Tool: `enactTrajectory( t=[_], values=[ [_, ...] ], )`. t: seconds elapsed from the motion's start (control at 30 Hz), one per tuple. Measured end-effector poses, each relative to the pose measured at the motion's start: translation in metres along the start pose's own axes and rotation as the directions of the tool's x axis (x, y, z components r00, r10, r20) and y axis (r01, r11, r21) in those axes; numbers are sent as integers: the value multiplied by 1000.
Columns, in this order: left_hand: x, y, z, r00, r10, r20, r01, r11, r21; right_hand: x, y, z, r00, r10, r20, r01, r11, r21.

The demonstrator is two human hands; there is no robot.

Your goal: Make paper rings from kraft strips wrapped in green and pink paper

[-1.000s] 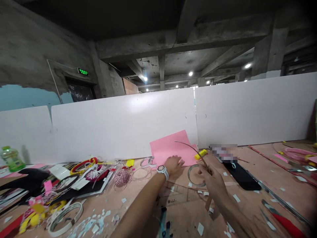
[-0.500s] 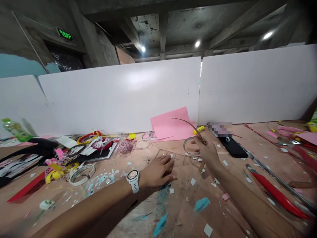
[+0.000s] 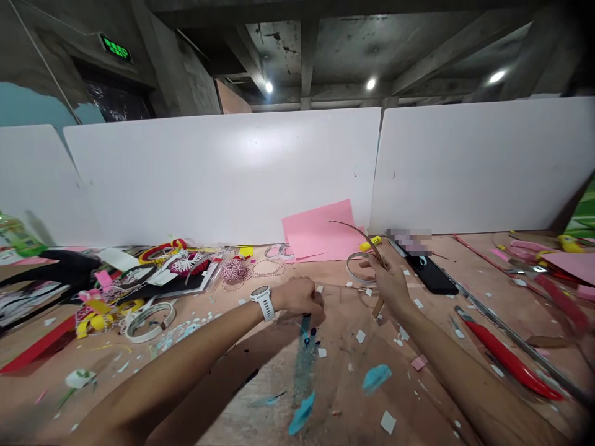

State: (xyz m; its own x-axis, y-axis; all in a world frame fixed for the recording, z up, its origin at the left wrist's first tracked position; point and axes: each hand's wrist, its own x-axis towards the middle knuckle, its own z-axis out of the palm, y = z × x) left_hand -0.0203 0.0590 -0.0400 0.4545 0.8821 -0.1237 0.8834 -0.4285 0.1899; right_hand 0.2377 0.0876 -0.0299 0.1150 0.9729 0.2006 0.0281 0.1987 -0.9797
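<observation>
Currently the right hand point(image 3: 390, 286) pinches a narrow brown strip point(image 3: 365, 236) between thumb and fingertips. The strip is matt and card-like, arcing up and left in a thin curve, with its free tip above a pink paper sheet point(image 3: 318, 232); a short flat end shows below the hand.

Left hand point(image 3: 300, 298) clenched in a rounded fist, knuckles up, low over the scuffed tan bench point(image 3: 339, 384), a white sports watch point(image 3: 263, 303) on its wrist. Just below the fist lies a dark-and-teal object point(image 3: 305, 328), too blurred to name — whether those fingers grasp anything, I cannot tell.

Just left of the right hand stands a silvery strip loop point(image 3: 354, 266), a narrow open ring. Beyond it, a yellow glue stick point(image 3: 369, 243) and a black phone point(image 3: 432, 275) lie near the pink sheet, which leans on a smooth white partition board point(image 3: 218, 179).

Toward the bench's left side: a fuzzy ball of red-and-white twine point(image 3: 233, 270) and a white tape roll point(image 3: 151, 322). Toward its right edge: a long metal ruler point(image 3: 511, 334) and a glossy red-handled tool point(image 3: 509, 365). Small white paper scraps lie scattered over the bench.
</observation>
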Motion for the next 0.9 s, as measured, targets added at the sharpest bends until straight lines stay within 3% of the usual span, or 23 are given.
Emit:
enactTrajectory(
  t=[0.23,0.43,0.67,0.8,0.9],
  values=[
    [7,-31,-19,990,-128,-53,132,989,70,-11,-6,5,998,45,46,-43,997,-58],
    [-2,-53,-39,975,-112,-193,117,993,15,-17,-11,10,995,52,83,-44,995,-95],
    [23,-75,-71,881,-128,-456,64,986,-152,-21,-6,18,991,18,130,-7,996,-84],
    [40,-60,-64,845,-144,-516,-36,946,-323,-21,-5,16,992,2,125,10,996,-91],
    [38,-28,-38,878,-99,-469,-166,855,-492,-19,-1,14,990,-19,137,34,994,-106]
  ],
)
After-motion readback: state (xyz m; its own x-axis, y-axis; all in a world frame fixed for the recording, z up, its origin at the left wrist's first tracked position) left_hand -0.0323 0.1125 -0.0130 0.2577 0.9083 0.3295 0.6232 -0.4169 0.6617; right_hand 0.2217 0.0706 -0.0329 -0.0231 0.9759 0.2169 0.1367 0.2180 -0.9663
